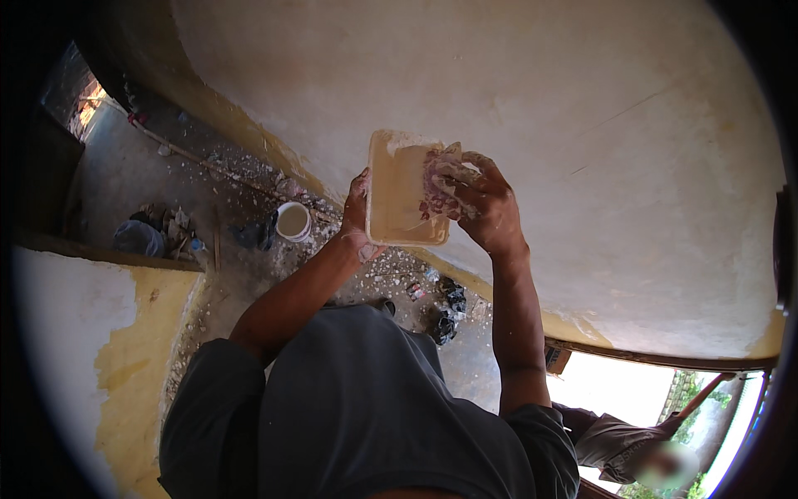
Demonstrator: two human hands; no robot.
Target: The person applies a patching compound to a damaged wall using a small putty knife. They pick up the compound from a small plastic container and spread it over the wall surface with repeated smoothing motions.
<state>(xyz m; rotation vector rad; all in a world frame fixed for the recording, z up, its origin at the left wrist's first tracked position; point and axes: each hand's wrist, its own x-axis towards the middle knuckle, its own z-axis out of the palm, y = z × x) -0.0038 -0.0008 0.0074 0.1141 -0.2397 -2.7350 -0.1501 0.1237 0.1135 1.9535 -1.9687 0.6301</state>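
Note:
My left hand [357, 208] grips the left side of a shallow cream plastic tub [386, 208], which holds a pale, watery mixture. My right hand [482, 200] is closed on a mottled, plaster-smeared rag or pad [436, 179] at the tub’s right side, partly covering it; its exact shape is hard to make out. Both my forearms are bare, and pale residue coats the fingers.
A large plastered wall [582, 125] faces me. Below are a white bucket [302, 222], black plastic bags [446, 320], a pole [195, 158] and scattered debris. A half wall [133, 349] stands left. Another person [615, 437] reaches up near a bright opening at lower right.

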